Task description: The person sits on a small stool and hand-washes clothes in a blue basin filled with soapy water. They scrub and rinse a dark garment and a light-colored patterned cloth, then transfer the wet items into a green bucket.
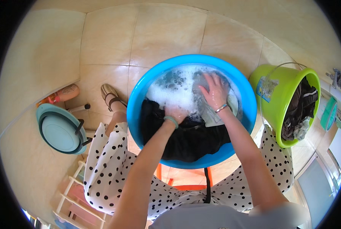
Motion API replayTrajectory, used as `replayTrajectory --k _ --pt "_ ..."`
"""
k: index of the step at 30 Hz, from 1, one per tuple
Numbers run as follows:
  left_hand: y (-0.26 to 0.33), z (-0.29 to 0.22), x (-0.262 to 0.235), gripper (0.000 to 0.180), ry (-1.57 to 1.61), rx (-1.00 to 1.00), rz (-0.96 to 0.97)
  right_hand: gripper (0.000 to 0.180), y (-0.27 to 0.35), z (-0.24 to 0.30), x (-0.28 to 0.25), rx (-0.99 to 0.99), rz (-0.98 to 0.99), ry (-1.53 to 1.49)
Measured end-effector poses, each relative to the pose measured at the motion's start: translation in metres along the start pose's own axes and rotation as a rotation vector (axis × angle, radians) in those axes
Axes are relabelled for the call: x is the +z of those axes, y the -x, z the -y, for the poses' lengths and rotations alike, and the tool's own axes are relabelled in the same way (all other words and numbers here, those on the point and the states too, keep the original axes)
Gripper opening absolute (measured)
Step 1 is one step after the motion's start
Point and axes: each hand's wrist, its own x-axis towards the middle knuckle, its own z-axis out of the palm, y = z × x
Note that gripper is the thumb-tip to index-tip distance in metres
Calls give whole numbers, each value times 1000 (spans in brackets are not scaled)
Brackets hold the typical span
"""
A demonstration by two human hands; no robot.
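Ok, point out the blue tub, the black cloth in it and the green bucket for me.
Blue tub (134, 114): head view, on the left side of its rim.
Black cloth (193, 144): head view, on its middle, between the forearms.
Green bucket (275, 114): head view, on its outer wall.

Shows smooth plastic in the blue basin, matt black cloth inside it, glossy plastic in the green bucket to its right, glossy tiles beyond the basin.

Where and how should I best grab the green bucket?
Probably by the wire handle, mid-curve, your right hand coming from the side facing the blue basin. The handle arcs around that side of the green bucket, away from the dark clothes in its mouth.
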Motion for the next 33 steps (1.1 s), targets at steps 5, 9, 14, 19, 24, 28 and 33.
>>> replayTrajectory --k 5,9,14,19,24,28,33 --pt "55 -38 7 61 57 -115 48 61 44 -50 32 511 197 -393" --pt "85 -34 35 70 -156 19 214 44 66 -14 5 388 -56 -755" --pt "83 -43 18 26 1035 -269 -103 28 96 40 -63 78 -164 -646" --pt "53 -61 -74 44 1980 -775 90 23 118 78 -125 -140 -47 -579" --pt "56 -64 -85 19 2055 -573 -340 20 106 48 -138 -171 -165 -369" --pt "58 -78 -77 22 2085 -484 -606 27 77 31 -137 26 -233 -411" --pt "43 -57 -50 20 1735 -666 -553 53 61 1 -97 159 -88 -292"
